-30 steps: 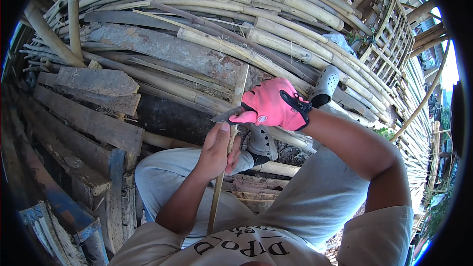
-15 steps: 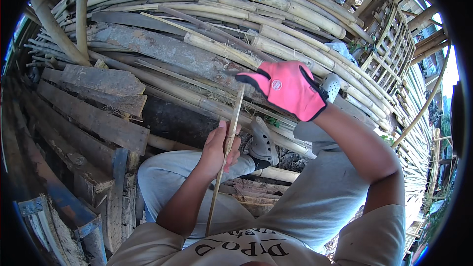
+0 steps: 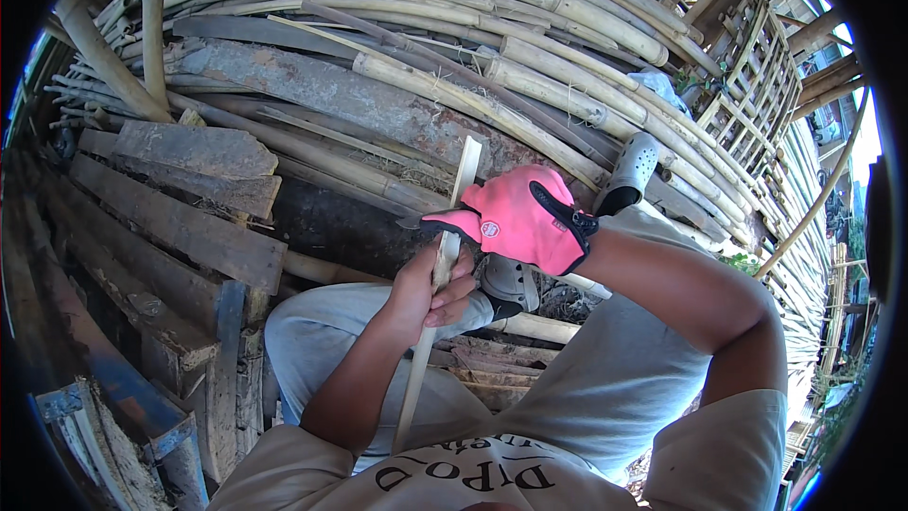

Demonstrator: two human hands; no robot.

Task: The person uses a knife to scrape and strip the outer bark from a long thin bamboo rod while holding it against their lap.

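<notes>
My bare left hand (image 3: 430,286) is wrapped round a pale split bamboo strip (image 3: 413,374), which slants from my lap up past the fingers. Just above it, my right hand (image 3: 520,222), in a pink glove with black trim, is closed against the same strip. A short grey blade tip (image 3: 409,222) juts out to the left of the gloved thumb; it looks like a knife, its handle hidden in the fist. The strip's upper end (image 3: 469,149) stands free beyond the glove and shows a hollowed inner face.
Long bamboo poles (image 3: 530,0) lie stacked across the far side. Weathered planks (image 3: 180,227) fill the left. Upright bamboo posts (image 3: 156,28) stand at far left, and a bamboo lattice (image 3: 747,76) at far right. My shoes (image 3: 632,170) rest among the bamboo.
My gloved right hand has come nearer and slightly left, down along the strip toward my left hand. The strip has turned, showing a broader face. My left hand stays nearly in place.
</notes>
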